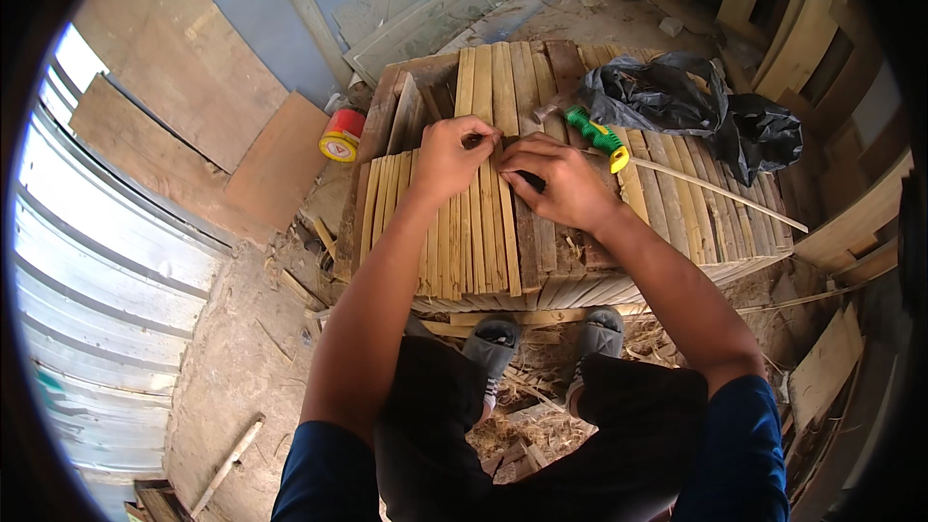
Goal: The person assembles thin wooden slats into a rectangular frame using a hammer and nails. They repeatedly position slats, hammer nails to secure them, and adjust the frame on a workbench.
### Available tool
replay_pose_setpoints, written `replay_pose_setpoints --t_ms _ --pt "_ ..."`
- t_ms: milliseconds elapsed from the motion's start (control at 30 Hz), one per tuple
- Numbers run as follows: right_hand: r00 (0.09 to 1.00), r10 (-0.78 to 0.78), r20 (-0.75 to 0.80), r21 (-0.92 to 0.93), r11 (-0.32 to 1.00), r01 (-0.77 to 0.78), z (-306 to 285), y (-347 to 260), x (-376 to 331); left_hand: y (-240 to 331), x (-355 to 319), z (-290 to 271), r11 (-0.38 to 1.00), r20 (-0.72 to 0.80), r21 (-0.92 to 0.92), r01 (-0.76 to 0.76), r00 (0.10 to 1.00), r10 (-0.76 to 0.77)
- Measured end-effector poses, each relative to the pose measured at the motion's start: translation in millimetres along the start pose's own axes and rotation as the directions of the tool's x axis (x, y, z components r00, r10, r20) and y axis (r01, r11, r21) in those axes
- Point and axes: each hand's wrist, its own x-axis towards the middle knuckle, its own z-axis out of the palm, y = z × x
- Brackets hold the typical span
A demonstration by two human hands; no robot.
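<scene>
Standing over a low bench (541, 280) built from close-laid bamboo slats, the person has both feet in grey sandals (493, 340) at its near edge, among shavings and offcuts on the dirt floor. Both forearms reach forward to the middle of the bench top. The left hand (454, 157) is curled, its fingertips pinched together on something small at the top end of one bamboo slat (481, 222); what it pinches is too small to tell. The right hand (561, 182) lies touching it on the right, fingers pressed flat and closed on the same slat and its neighbours, holding them down. By the look of it the work is well along but not finished: the near-left part of the top is already covered with pale slats lying side by side, while a darker gap shows just right of the hands and further slats lie less evenly toward the right edge. Just beyond the right hand a green and yellow handled tool (597, 135) rests untouched, a thin loose strip (715, 193) running from it toward the right edge. At the far right corner sits a crumpled black plastic bag (686, 101), and off the far left corner a red and yellow tape roll (340, 135) lies on plywood sheets
</scene>
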Motion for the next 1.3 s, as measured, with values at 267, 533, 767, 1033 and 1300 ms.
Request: replay_pose_setpoints --t_ms 267,533,767,1033,1300 --pt "0.998 -0.042 0.047 -0.065 0.997 0.045 -1 -1 0 3 10 -1 0.914 -0.177 -0.361 0.183 0.949 -0.259" --pt "0.990 -0.132 -0.041 -0.245 0.962 0.118 -22 -5 2 -4 3 0 0.999 -0.070 0.027 0.033 0.997 -0.031" --pt "0.709 -0.069 -0.702 -0.384 0.875 -0.294 -179 55 -38 -5 3 -2 0.997 -0.019 0.014 0.076 0.997 -0.075" --pt "0.602 0.593 -0.536 -0.275 0.551 -0.788 -266 136 -143 -4 3 -1 0.991 -0.025 0.000 0.133 0.991 -0.133" --pt "0.614 0.609 -0.502 -0.501 0.375 -0.780 -256 162 -137 -6 5 -2 0.986 -0.029 -0.008 0.166 0.986 -0.166"
